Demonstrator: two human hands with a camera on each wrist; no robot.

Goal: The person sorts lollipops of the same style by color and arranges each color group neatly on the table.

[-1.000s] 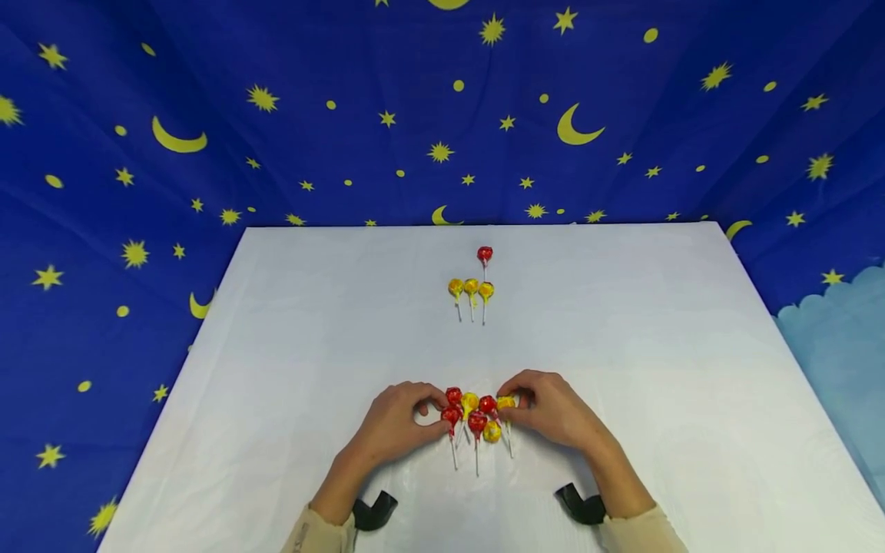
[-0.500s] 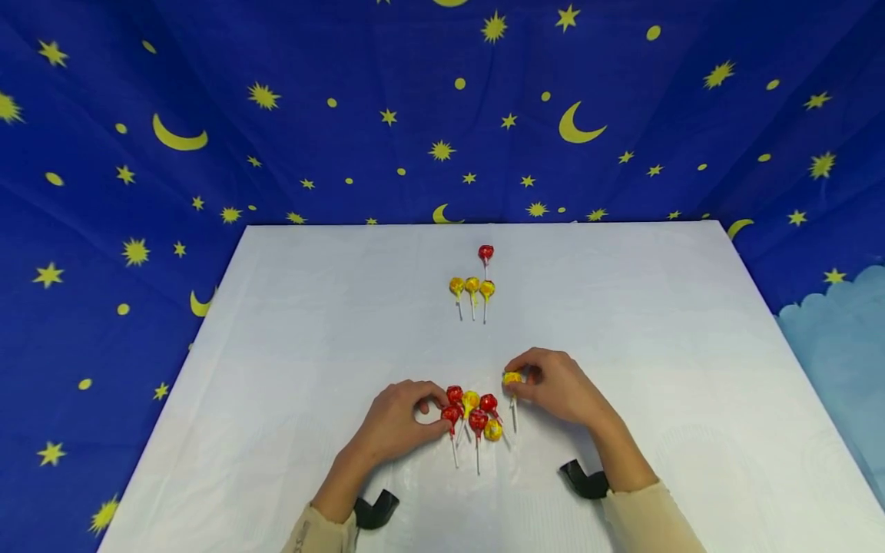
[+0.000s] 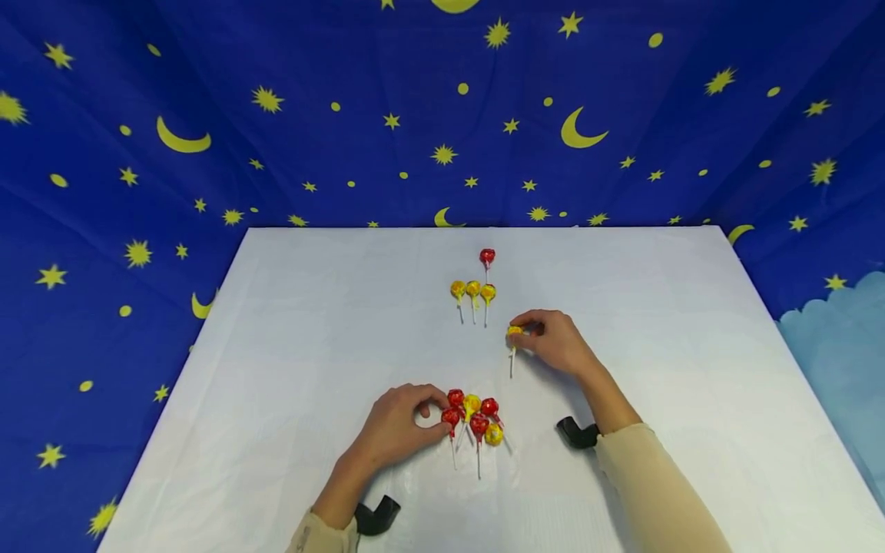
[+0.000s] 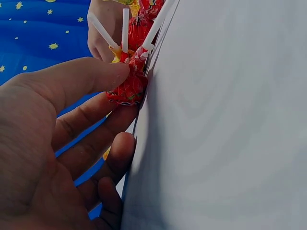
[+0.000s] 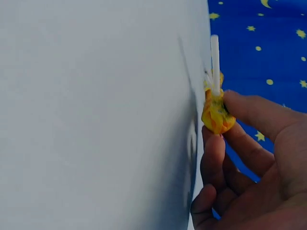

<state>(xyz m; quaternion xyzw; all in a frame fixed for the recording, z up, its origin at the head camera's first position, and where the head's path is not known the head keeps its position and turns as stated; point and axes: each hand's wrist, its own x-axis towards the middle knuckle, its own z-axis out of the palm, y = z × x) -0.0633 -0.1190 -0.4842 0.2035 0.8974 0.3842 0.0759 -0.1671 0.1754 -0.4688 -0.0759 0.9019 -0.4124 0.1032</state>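
Observation:
On the white table (image 3: 311,322) my right hand (image 3: 549,340) pinches a yellow lollipop (image 3: 515,332) (image 5: 217,115) by its wrapped head, stick hanging toward me. It is just right of and below a far row of three yellow lollipops (image 3: 473,289), with one red lollipop (image 3: 487,256) behind them. Near me lies a cluster of red and yellow lollipops (image 3: 473,415). My left hand (image 3: 401,422) rests at the cluster's left side, thumb and fingers curled onto a red lollipop (image 4: 128,88) at its edge.
A dark blue cloth with yellow stars and moons (image 3: 442,115) hangs behind and around the table. Black wrist mounts (image 3: 577,434) show by my sleeves.
My right hand has lifted a yellow lollipop out of the near cluster and carried it away from me, toward the far row. My left hand has stayed at the cluster.

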